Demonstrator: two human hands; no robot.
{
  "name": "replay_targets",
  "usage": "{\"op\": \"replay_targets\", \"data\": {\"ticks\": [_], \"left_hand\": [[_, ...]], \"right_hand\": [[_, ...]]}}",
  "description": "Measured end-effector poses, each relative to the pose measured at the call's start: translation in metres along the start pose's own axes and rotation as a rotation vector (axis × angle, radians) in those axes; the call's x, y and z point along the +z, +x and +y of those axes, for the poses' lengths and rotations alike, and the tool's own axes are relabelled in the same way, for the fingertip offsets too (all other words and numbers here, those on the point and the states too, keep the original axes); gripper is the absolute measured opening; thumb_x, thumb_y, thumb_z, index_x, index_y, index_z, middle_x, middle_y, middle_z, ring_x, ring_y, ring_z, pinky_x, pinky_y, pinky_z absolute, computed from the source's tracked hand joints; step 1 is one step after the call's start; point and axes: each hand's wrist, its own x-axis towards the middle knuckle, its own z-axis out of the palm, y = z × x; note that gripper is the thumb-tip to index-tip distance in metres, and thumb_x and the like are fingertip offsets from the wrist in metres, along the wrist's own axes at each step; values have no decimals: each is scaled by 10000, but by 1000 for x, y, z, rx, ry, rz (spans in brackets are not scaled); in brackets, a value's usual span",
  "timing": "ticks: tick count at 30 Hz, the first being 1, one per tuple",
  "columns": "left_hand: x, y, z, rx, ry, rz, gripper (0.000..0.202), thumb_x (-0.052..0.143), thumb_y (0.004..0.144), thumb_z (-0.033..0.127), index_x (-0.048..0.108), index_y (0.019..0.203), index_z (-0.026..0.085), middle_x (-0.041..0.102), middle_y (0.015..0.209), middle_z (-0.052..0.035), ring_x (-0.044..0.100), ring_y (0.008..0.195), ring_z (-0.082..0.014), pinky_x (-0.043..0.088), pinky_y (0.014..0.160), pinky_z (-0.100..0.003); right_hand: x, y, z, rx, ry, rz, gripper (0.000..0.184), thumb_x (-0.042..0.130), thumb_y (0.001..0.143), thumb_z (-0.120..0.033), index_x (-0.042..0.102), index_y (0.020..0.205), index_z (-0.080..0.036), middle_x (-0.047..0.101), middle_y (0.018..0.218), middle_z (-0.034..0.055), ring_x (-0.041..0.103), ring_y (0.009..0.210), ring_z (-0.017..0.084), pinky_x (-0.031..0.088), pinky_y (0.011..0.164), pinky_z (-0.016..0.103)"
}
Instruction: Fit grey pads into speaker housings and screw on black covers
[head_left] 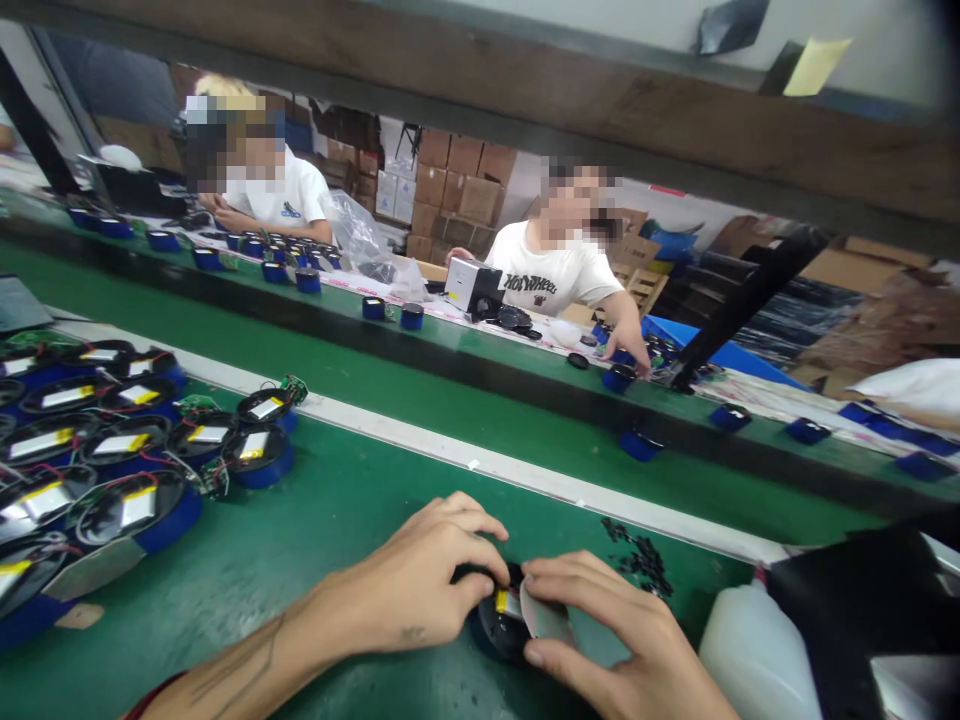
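Observation:
A round black housing [499,632] lies on the green bench in front of me, a small silver battery with a yellow end [508,602] inside it. My left hand [439,565] has its thumb and fingers curled on the housing's left and far edge, gripping it. Between the thumb and fingers of my right hand [619,625] is a thin grey disc [546,618], tilted over the right side of the housing. The disc hides part of the housing's inside. Just beyond my right hand lies a scatter of small black pieces [637,560].
Many blue-and-black round units [259,455] with batteries and wires crowd the left. A whitish plastic bottle [757,650] stands at the right. Past a white strip [450,455], a green conveyor belt [480,395] carries a blue unit [641,443]. Co-workers sit opposite; a shelf beam [480,115] crosses overhead.

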Motion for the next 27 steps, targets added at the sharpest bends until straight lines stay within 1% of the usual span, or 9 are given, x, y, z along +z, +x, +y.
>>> {"op": "replay_targets", "data": {"ticks": [3,8,11,13,16,18,19,23,27], "left_hand": [[0,2,3,4,102,-6,253,605,840,98,785,945,243,701,1232,-65,553,1195,-274,406,1020,-455],[-5,6,10,23,219,-31,236,578,837,88,766,848,230,720,1197,-47,569,1147,-273,418,974,-436],[-6,11,15,22,269,-50,231,571,826,95,756,808,233,739,1126,-39,597,1083,-275,434,921,-412],[-6,14,18,-3,303,-53,232,560,821,110,754,792,234,749,1021,-55,621,1027,-285,444,885,-403],[-8,19,20,-60,343,-81,260,531,811,128,765,789,240,732,818,-62,665,833,-279,460,717,-356],[-10,23,21,-83,354,-123,267,530,789,129,768,788,251,718,738,-45,665,723,-255,427,605,-313],[-11,24,21,-90,358,-141,262,534,775,124,761,779,253,712,719,-35,662,702,-244,407,569,-294],[-16,27,27,-95,398,-186,187,547,763,125,702,751,229,675,751,-27,641,732,-220,364,530,-255],[-17,26,39,-76,470,-214,159,536,824,104,662,833,200,632,800,-33,607,735,-205,365,568,-254]], "right_hand": [[-2,-5,-1,-21,21,13,244,776,828,-261,697,1058,-252,745,1058,31,691,969,192,575,841,233],[-2,-9,-2,-82,26,51,287,786,822,-265,687,1091,-258,749,1069,27,697,974,193,576,860,236],[-2,-10,-1,-97,37,74,294,783,826,-257,681,1101,-264,750,1069,25,699,970,193,578,863,243],[-2,-10,0,-97,40,79,291,783,824,-255,686,1098,-259,752,1068,31,702,967,197,579,868,247],[-2,-11,1,-95,30,89,267,775,829,-269,699,1083,-239,756,1062,47,706,963,206,580,870,252],[-1,-11,1,-95,24,96,238,761,842,-285,706,1066,-225,758,1054,57,707,957,212,585,853,256],[-1,-12,1,-96,22,95,223,750,853,-293,707,1060,-221,759,1051,61,707,955,213,588,843,259],[1,-12,-2,-157,18,121,215,711,892,-322,689,1071,-206,759,1032,71,709,931,211,591,831,275],[0,-11,-6,-178,21,143,230,729,880,-276,669,1091,-205,751,1056,48,698,950,184,567,869,237]]}}
